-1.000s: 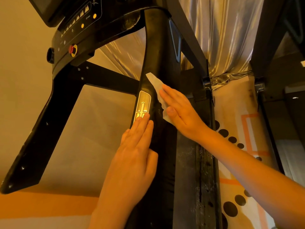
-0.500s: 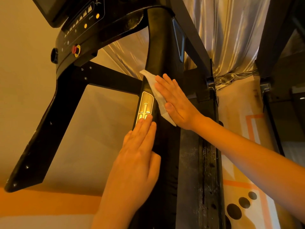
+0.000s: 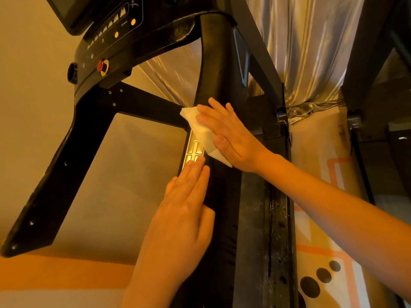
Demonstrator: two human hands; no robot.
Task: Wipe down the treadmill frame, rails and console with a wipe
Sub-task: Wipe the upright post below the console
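Right hand, fingers flat, presses wipe on rail; left hand flat, holding nothing, on rail.

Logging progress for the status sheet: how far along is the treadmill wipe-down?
Done: nothing visibly marks a finished area. In hand: right hand presses the wipe on the handrail at the metal sensor plate's top; left hand touches its lower end. Left: console, other handrail, speckled side rail.
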